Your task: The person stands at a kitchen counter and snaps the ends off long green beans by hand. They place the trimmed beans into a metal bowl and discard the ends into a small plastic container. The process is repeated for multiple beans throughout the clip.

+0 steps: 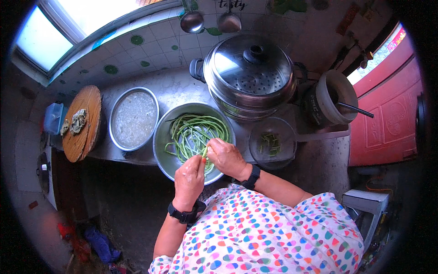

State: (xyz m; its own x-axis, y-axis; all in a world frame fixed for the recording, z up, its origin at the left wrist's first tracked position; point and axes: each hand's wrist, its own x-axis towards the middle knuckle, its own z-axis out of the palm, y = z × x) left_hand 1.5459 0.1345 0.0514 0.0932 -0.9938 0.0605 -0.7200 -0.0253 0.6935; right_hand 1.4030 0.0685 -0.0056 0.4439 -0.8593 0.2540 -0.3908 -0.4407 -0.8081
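Note:
Both my hands meet over the near right part of a metal basin [160,137] that holds many long green beans [184,126]. My left hand [190,174] and my right hand [226,156] pinch a green bean [205,152] between their fingertips, close together. Just right of the basin stands a clear plastic strainer or dipper [255,137] with a long handle, and short cut pieces of green bean [270,144] lie in it. To the left of the basin is a round metal bowl [156,113] filled with something pale and wet; I cannot tell what.
A steamer pot [253,75] with a glass lid stands behind the basin. Round wooden boards [92,116] with a greyish lump [78,121] and a blue plastic container [54,118] are at the left. A bucket [337,97] with a dark stick stands at the right. Ladles [192,22] hang on the wall.

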